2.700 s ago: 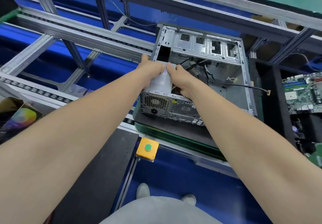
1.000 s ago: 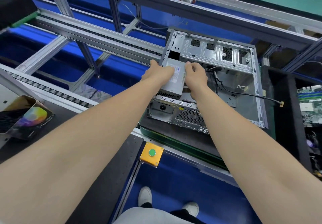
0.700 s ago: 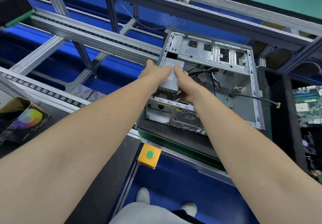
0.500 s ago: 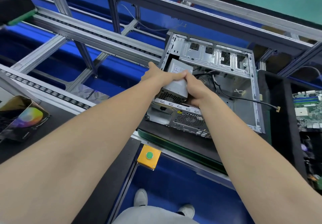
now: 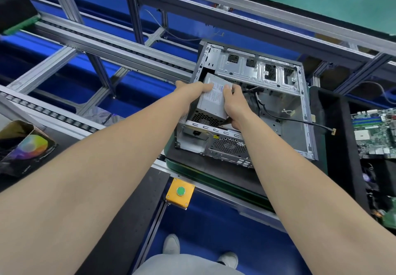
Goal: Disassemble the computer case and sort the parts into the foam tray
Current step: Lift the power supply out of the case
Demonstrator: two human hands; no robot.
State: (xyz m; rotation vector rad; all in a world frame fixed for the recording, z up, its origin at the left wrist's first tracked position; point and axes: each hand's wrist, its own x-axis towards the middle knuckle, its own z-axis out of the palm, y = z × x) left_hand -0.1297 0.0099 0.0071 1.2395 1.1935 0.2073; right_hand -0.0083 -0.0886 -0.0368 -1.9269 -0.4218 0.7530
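An open silver computer case [image 5: 278,77] lies on its side on a dark pallet. A grey power supply unit [image 5: 211,103] with a white label is lifted and tilted above the case's rear corner. My left hand [image 5: 190,91] grips its left edge and top. On its right side my right hand [image 5: 234,105] holds it, fingers curled over the top and underneath. Black cables [image 5: 285,119] trail inside the case and out over its right wall. The black foam tray [image 5: 334,129] stands to the right with a green motherboard [image 5: 375,133] in it.
An orange box with a green button [image 5: 180,191] sits on the conveyor rail in front of the case. Aluminium frame rails [image 5: 90,45] and blue panels run to the left. A dark carton with a colour wheel [image 5: 27,148] lies at far left.
The power supply has come up out of its seat at the case's rear corner, both hands lifting and tilting it. My right hand shifted from under its side to over its top edge.
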